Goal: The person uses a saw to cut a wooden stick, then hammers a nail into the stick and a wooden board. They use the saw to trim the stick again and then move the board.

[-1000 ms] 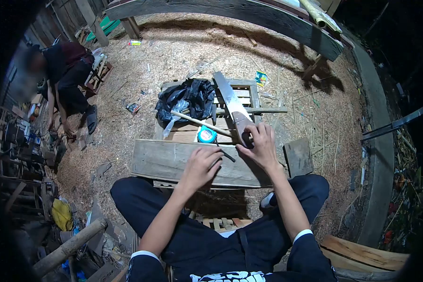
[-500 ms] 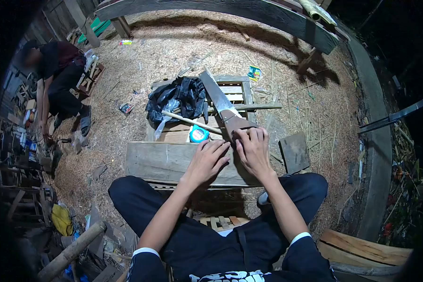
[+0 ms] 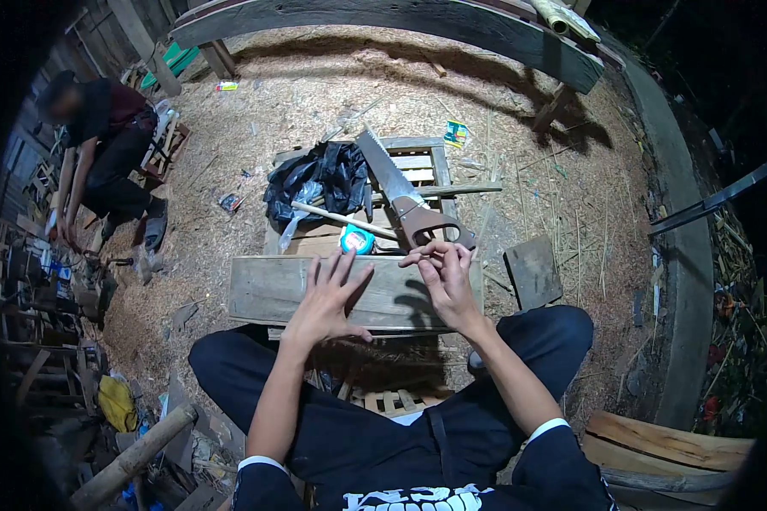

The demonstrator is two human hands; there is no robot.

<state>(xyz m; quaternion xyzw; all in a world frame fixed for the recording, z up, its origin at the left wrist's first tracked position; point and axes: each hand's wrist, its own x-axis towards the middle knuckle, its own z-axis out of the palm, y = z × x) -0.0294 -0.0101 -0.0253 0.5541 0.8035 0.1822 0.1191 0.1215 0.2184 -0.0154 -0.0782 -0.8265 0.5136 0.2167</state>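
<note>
A grey wooden board (image 3: 264,285) lies crosswise in front of my knees. My left hand (image 3: 325,298) rests on it, fingers spread, holding nothing, its fingertips close to a blue tape measure (image 3: 357,240). Over the board's right part is my right hand (image 3: 448,285), its fingers curled in a pinch; whatever is in them, if anything, is too small to make out. Just beyond it lies a handsaw (image 3: 389,175), its brown handle toward me and its blade pointing away. A thin wooden stick (image 3: 341,218) and a black plastic bag (image 3: 324,180) lie to the saw's left.
Under these things stands a low slatted wooden frame (image 3: 441,162). A dark flat wood piece (image 3: 533,272) lies on the shavings at right. A long beam (image 3: 400,19) crosses the far side. At left, another person (image 3: 115,153) bends over. Planks (image 3: 665,443) sit at lower right.
My left hand has moved left and its fingers have spread. My right hand has drawn back slightly from the saw handle, which shows more fully now. The other person's arms have shifted.
</note>
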